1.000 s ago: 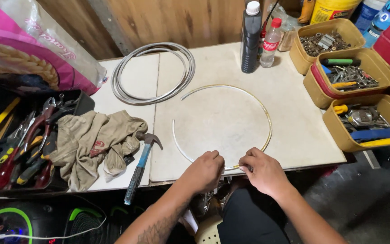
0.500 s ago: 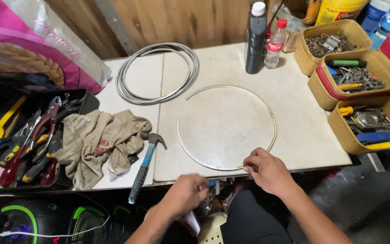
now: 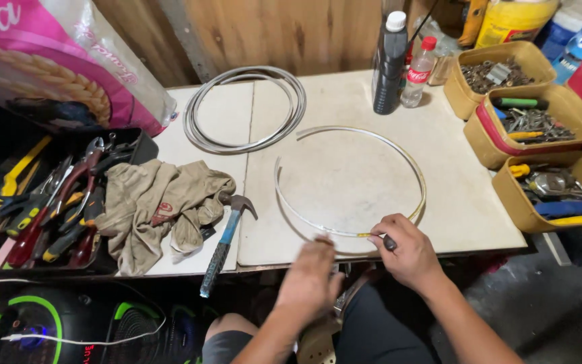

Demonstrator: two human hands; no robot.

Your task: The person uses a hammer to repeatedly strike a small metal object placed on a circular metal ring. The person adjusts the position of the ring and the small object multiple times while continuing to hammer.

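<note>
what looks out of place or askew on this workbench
The blue-handled claw hammer lies tilted with its handle end jutting past the front edge of the pale worktop, beside a crumpled beige rag. The bent metal hoop is open, its ends not meeting. Nothing is spilled.

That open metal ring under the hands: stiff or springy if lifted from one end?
Probably springy: the thin metal ring is an open loop with a gap at its top left, so its ends could flex. Likely light, since the strip is slender. It lies flat on the white tabletop, so rolling seems unlikely. The right hand pinches its near edge; the left hand is blurred.
</note>
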